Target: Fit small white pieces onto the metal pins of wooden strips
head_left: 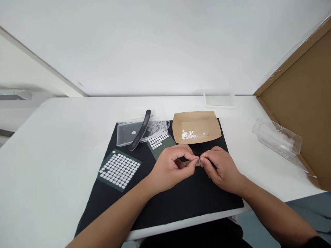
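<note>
My left hand (pixel 176 167) is closed in a pinch, thumb against forefinger, at the middle of the black mat (pixel 165 206). Facing it, my right hand (pixel 223 168) pinches too, and the fingertips of both hands meet at a small shiny piece (pixel 198 159), too small to name. Behind and below the fingers shows a tan strip (pixel 198 164), mostly hidden by the hands. Just beyond my hands stands a brown paper tray (pixel 198 119) with small white pieces (pixel 188 135) scattered in it.
Two dark green sheets of white oval stickers, one at left (pixel 120 170) and one partly under a clear plastic box (pixel 125 134), lie on the mat. A curved black nail file (pixel 141 130) rests across the box. Clear containers (pixel 278 139) stand at right beside a cardboard box (pixel 300 96).
</note>
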The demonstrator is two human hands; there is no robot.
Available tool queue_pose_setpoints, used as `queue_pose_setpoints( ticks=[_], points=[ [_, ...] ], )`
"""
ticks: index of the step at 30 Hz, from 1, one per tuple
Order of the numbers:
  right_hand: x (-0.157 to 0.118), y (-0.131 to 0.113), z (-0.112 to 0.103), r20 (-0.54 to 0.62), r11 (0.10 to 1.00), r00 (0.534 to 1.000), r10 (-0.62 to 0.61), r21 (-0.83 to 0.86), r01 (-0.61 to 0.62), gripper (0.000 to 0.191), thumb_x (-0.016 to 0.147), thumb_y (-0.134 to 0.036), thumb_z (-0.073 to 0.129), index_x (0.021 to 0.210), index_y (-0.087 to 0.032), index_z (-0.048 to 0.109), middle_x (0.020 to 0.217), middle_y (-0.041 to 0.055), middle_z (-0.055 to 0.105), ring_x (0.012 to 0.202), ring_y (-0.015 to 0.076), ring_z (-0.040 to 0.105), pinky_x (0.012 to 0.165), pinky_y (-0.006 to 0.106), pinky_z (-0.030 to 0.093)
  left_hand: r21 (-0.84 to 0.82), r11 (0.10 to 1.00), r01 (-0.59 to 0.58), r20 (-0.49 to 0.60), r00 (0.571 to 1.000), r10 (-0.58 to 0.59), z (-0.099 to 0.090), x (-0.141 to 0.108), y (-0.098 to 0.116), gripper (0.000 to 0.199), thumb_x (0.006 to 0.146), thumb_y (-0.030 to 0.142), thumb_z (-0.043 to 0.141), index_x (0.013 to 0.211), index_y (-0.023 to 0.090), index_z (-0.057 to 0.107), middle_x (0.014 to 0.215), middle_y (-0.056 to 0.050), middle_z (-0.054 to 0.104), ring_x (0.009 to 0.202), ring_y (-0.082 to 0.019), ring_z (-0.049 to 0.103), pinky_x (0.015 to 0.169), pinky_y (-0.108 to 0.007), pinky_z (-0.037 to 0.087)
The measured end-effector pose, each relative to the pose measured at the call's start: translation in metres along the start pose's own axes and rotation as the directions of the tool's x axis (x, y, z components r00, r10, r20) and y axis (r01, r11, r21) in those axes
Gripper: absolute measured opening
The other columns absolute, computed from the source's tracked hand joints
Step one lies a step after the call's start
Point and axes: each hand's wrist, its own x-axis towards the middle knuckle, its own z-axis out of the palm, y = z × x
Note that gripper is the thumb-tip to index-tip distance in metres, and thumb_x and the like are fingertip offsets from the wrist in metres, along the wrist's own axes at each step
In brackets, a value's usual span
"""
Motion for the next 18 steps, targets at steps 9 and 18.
queue_pose_setpoints(
  ticks=[9,18],
  points=[
    [0.0006,-0.0024,0.0010,0.051,0.993,0.999,0.006,0.118,-0.012,0.033,0.114,-0.030,0.043,0.087,-0.022,0.060,0.068,-0.0039,0.066,0.062,0.0144,0.055,0.074,0.032,0.039,-0.081,0.997,-0.021,-0.006,1.000,0.021,0.0013,-0.0001,-0.0035,0.012,0.081,0.012,0.073,0.072,0.016,0.067,0.077,-0.006,0.071,0.067,-0.015,0.068,0.049,-0.019,0.048],
    [-0.0011,-0.0038,0.0013,0.108,0.966,0.991,0.074,0.238,-0.098,0.032,0.116,-0.033,0.042,0.089,-0.024,0.058,0.056,-0.0085,0.062,0.058,0.0134,0.058,0.077,0.032,0.042,-0.144,0.989,0.039,0.005,0.999,-0.039,0.0031,-0.0010,-0.0050,0.012,0.080,0.013,0.074,0.071,0.015,0.066,0.078,-0.006,0.072,0.064,-0.014,0.067,0.047,-0.019,0.050]
  ],
)
